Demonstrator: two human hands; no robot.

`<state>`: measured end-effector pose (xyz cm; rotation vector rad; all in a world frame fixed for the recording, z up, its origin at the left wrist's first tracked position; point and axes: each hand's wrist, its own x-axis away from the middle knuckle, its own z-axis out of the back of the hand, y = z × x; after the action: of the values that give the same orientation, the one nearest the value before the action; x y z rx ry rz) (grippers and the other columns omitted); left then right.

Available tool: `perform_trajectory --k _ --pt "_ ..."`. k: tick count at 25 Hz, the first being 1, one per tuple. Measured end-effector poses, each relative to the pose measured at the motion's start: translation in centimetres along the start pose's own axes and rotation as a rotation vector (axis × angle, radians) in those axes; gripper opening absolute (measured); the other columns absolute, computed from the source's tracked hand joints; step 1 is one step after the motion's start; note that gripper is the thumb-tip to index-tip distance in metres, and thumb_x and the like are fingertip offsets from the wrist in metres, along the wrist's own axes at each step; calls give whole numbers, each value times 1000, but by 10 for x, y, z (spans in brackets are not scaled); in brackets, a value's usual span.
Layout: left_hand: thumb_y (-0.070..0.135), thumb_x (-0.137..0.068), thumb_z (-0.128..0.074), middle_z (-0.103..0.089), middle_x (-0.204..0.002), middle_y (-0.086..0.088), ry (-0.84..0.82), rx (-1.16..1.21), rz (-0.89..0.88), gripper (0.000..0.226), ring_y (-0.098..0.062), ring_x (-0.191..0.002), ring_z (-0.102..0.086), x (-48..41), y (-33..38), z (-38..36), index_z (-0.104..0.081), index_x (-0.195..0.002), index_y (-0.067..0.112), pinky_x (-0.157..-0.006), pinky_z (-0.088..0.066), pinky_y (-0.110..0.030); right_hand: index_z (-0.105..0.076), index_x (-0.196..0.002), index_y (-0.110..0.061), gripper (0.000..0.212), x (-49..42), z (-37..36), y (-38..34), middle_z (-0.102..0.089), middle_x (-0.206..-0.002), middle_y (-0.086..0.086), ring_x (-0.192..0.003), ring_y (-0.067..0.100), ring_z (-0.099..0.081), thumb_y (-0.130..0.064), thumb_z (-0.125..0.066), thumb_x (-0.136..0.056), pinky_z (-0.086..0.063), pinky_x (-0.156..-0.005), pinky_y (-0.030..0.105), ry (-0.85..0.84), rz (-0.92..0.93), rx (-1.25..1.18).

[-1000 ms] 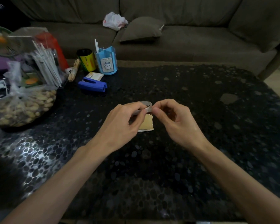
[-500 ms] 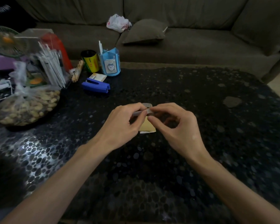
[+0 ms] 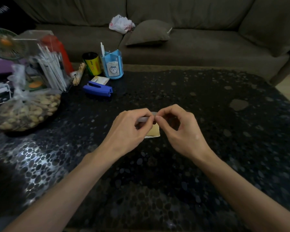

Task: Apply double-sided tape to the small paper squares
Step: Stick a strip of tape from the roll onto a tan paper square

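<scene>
A small grey roll of double-sided tape [image 3: 143, 119] is gripped in my left hand [image 3: 131, 131], held a little above the black pebble-patterned table [image 3: 199, 114]. My right hand [image 3: 177, 129] pinches at the roll's right end with thumb and forefinger, the other fingers curled. Under both hands lies a small stack of tan paper squares [image 3: 153, 132], partly hidden by my left fingers. The tape's free end is too small to make out.
At the table's back left stand a blue stapler [image 3: 98, 89], a blue pen holder [image 3: 113, 66], a yellow can [image 3: 91, 63], a clear box of white sticks [image 3: 49, 67] and a bag of nuts [image 3: 23, 111]. A sofa [image 3: 174, 39] runs behind.
My right hand has shifted slightly, its fingertips working at the end of the tape roll. The left hand and the paper squares have stayed in place.
</scene>
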<state>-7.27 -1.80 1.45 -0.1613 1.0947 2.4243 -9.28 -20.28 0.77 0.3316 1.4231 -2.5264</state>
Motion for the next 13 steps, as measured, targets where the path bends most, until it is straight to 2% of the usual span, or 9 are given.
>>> perform_trajectory --k 3,5,7,9,10,11,13 --pt "24 -104 -59 -67 -84 22 -11 60 44 16 8 -84 -63 -1 -1 -1 -74 -104 25 -70 -43 -6 -66 -103 -25 7 -4 -3 1 -64 -100 -11 -93 1 -64 -18 -67 -101 -49 -77 13 -23 65 7" --pt "24 -105 -57 -67 -81 22 -28 117 61 18 4 -81 -64 -3 -1 2 -74 -104 24 -69 -44 -9 -64 -102 -25 8 -7 -3 1 -62 -100 -11 -94 -1 -63 -17 -65 -102 -48 -77 11 -37 108 14" --pt "25 -106 -55 -69 -82 12 -50 164 79 20 -6 -76 -63 -4 -1 4 -74 -103 26 -65 -47 -19 -61 -102 -26 10 -10 -3 2 -61 -100 -11 -94 0 -61 -17 -64 -103 -46 -78 12 -52 144 41" --pt "27 -106 -53 -70 -87 -6 -73 206 115 22 -23 -80 -64 -5 0 5 -74 -102 28 -74 -51 -41 -58 -102 -28 12 -11 -3 3 -59 -100 -11 -96 5 -60 -17 -62 -103 -46 -80 15 -48 208 104" --pt "28 -106 -53 -71 -91 -11 -82 243 140 22 -28 -87 -64 -5 1 6 -75 -103 29 -80 -51 -46 -58 -102 -28 14 -11 -2 2 -59 -100 -11 -97 7 -60 -15 -62 -102 -46 -81 18 -41 231 104" --pt "28 -107 -52 -72 -95 -10 -77 286 177 23 -27 -93 -66 -5 1 7 -75 -103 28 -85 -52 -47 -59 -101 -28 14 -11 0 2 -60 -100 -10 -98 9 -60 -14 -62 -102 -47 -82 20 -31 218 46" --pt "28 -107 -52 -73 -96 3 -41 343 255 24 -16 -97 -66 -6 1 12 -75 -102 28 -90 -52 -42 -65 -100 -23 13 -11 7 -1 -64 -101 -7 -97 7 -63 -11 -63 -102 -50 -83 22 -1 74 -246"
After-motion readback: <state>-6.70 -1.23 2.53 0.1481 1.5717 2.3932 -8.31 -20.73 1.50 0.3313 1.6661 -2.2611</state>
